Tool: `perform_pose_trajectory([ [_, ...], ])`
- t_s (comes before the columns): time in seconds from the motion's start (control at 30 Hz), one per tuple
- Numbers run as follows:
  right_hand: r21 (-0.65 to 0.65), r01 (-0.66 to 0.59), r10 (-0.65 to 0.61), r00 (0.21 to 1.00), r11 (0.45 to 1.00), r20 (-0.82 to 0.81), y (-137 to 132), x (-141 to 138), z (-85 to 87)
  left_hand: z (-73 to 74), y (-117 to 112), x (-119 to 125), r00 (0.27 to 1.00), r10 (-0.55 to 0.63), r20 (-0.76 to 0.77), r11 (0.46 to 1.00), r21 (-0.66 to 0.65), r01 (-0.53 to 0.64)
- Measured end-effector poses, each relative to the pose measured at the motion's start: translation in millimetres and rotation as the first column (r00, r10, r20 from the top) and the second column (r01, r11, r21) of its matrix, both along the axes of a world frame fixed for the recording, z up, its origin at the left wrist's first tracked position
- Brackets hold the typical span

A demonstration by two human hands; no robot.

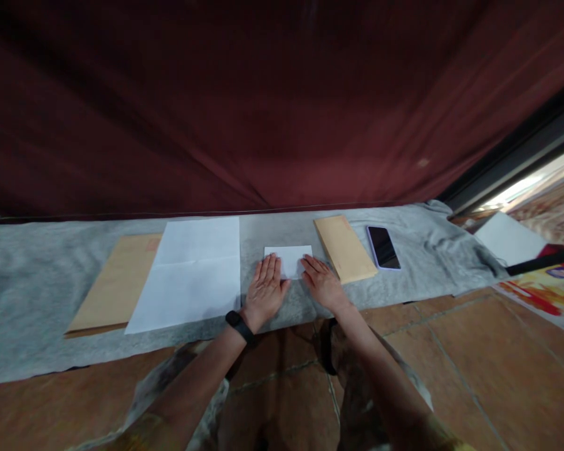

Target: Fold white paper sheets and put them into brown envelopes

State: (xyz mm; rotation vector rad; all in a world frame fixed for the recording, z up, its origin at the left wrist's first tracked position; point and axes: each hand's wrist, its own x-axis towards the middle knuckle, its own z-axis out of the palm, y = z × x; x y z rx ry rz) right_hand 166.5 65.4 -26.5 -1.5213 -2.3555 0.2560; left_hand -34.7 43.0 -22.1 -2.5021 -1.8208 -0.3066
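A small white folded paper (291, 258) lies flat on the grey cloth in front of me. My left hand (266, 287) rests with its fingers stretched out over the paper's left edge. On the right edge lie the extended fingers of my right hand (326, 285). Larger white sheets (195, 275) with a crease across them are spread left of my left hand, partly covering a brown envelope (115, 282). Just right of my right hand is a stack of smaller brown envelopes (345, 247).
A phone (383, 248) with a purple edge lies right of the small envelopes. The grey cloth (23, 294) covers a long, narrow surface. Behind it hangs a dark red curtain (282, 125). A colourful printed item (552, 291) is at the far right, above the tiled floor (507, 369).
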Motion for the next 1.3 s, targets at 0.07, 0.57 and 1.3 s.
perform_pose_trajectory([
  [0.07, -0.001, 0.008, -0.008, 1.0, 1.0, -0.004, 0.6, 2.2, -0.6, 0.7, 2.3, -2.3, 1.0, 0.02, -0.014, 1.0, -0.003, -0.02],
  [0.57, 0.009, 0.033, -0.032, 0.998, 0.999, -0.047, 10.3, -32.7, 8.8, -0.7, 20.9, 2.6, 0.997, -0.026, 0.074, 0.999, 0.046, 0.023],
  [1.3, -0.026, 0.188, -0.188, 0.982, 0.982, -0.027, 21.1, -29.7, -0.1, -5.5, 18.8, -2.9, 0.99, 0.138, 0.034, 0.984, 0.112, -0.141],
])
